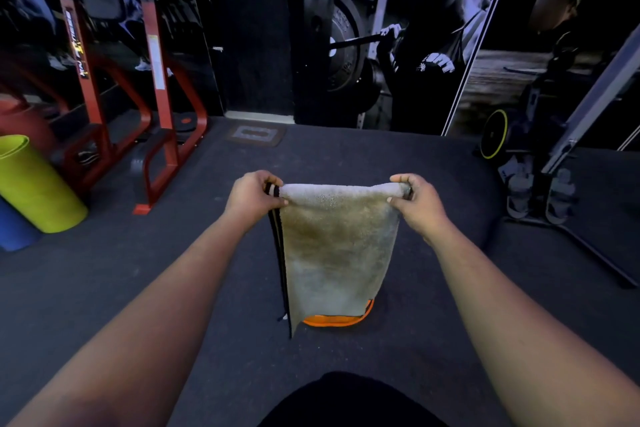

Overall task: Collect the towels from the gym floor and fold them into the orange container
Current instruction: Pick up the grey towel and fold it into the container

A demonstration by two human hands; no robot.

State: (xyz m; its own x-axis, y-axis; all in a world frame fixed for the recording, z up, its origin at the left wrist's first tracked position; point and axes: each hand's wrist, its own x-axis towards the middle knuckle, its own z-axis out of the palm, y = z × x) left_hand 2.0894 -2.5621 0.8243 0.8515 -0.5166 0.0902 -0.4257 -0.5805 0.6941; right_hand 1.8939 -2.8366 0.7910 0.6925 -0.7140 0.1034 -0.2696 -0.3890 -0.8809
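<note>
While the towel (337, 250) hangs in the air between them, both hands pinch its top edge: the left hand (254, 196) has its fingers curled over the left corner, where a dark striped border runs down the side, and the right hand (417, 199) grips the right corner in the same way. The cloth already looks doubled over, since a second dark-edged layer shows behind the left side. It hangs straight down over the orange container (341, 317), which sits on the dark gym floor (173, 288) with only its near rim peeking out below the towel's bottom edge. To do this fold well, I would judge that the two corners should be kept level and the top edge taut, so that the layers line up before the next fold; the hands could then bring the corners together or lower the hanging end into the container and lay the rest on top, keeping the cloth inside the rim and off the floor. Counting from left to right: one yellow-green roll (38, 184) lies at the far left with one blue roll (15, 230) just beside it, then one red steel frame (156, 87), one towel in hand, one orange container, and a pair of grey sandals (540, 196) on the right. No other towel shows on the floor.
</note>
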